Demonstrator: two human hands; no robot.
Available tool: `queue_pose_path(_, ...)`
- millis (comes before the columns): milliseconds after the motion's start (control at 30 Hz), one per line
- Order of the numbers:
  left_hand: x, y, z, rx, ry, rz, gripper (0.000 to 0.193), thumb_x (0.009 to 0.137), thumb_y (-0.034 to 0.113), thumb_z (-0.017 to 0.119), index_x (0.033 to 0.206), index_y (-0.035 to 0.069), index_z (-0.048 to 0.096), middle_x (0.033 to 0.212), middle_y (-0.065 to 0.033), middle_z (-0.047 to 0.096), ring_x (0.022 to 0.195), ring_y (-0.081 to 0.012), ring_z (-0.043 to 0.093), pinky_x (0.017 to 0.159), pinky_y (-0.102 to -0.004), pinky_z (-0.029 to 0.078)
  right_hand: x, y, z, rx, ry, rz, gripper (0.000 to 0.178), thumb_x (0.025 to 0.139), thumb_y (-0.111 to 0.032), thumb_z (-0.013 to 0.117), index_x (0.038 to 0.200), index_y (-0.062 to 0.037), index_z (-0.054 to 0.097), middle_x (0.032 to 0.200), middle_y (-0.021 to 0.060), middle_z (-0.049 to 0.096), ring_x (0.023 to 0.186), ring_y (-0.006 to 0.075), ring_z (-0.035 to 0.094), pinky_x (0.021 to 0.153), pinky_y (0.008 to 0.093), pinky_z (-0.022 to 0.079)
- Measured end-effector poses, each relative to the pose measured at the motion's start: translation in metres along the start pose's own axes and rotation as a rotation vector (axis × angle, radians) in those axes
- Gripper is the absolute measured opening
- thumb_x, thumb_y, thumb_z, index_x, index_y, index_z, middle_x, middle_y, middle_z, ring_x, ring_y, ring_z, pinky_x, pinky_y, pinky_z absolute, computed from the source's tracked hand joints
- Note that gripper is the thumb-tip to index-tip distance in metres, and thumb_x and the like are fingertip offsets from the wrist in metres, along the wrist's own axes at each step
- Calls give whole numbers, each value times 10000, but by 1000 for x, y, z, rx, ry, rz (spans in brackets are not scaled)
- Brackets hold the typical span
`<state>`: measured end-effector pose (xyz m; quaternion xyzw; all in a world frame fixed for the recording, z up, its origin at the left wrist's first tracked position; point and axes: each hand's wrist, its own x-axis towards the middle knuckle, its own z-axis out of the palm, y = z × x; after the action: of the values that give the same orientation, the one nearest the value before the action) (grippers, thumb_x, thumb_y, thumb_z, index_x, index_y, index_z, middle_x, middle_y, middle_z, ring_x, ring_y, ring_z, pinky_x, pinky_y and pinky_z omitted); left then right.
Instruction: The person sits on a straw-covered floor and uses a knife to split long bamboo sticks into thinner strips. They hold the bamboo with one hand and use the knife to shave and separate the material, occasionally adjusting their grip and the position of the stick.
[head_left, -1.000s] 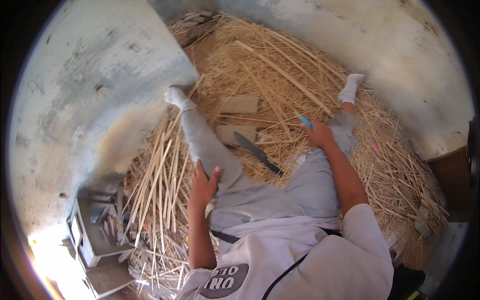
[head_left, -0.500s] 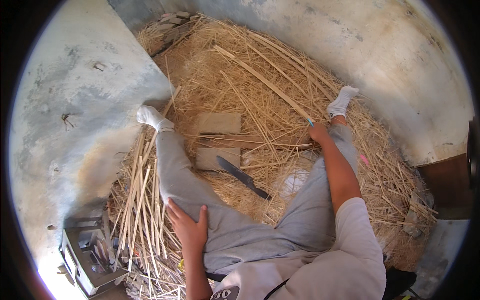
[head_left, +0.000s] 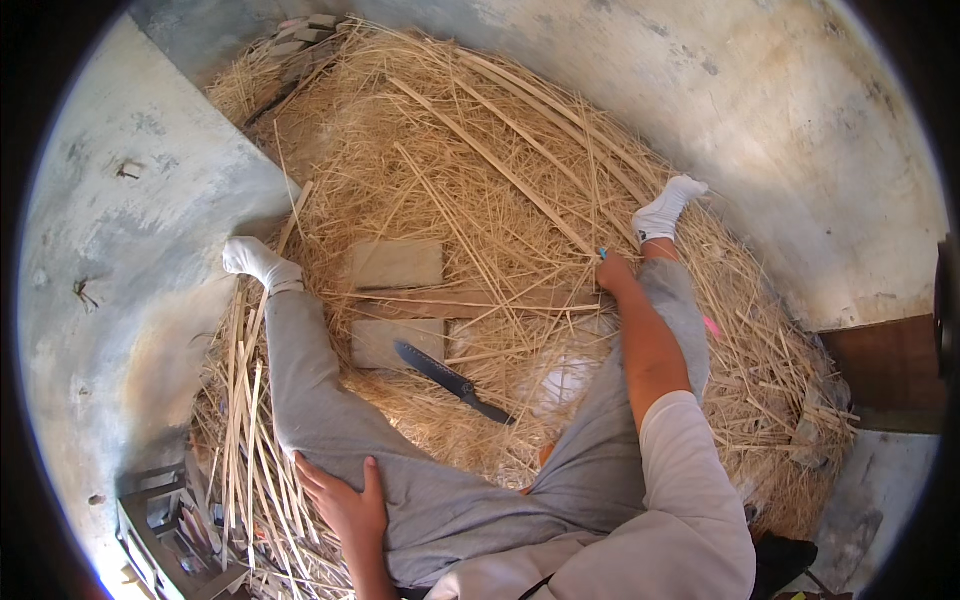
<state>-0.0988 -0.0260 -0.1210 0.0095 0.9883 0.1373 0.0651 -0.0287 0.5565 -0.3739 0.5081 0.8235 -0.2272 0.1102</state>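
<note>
Toward three o'clock, our right hand (head_left: pixel 615 274), closed round a blue object (head_left: pixel 603 255), now reaches a strip (head_left: pixel 520 189), seemingly engaging it; at seven, our left hand (head_left: pixel 350 508) rests spread, empty, on trousers (head_left: pixel 430 500).

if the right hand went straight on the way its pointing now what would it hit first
Most likely the near end of the long pale strip, just ahead of the right hand and the small blue item in it; depth is unclear, so they may already touch.
</note>
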Motion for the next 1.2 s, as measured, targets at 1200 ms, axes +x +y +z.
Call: queue_pose_path(1200, 9, 64, -2, 399, 72, -7, 1106, 851, 485, 698, 1582, -43, 58, 1513, -388, 256, 1397, -543, 306, 1150, -602, 277, 80, 21, -27, 305, 206, -11, 690, 788, -353, 751, 1353, -56, 487, 1178, 296, 657, 1118, 458, 631, 955, 477, 487)
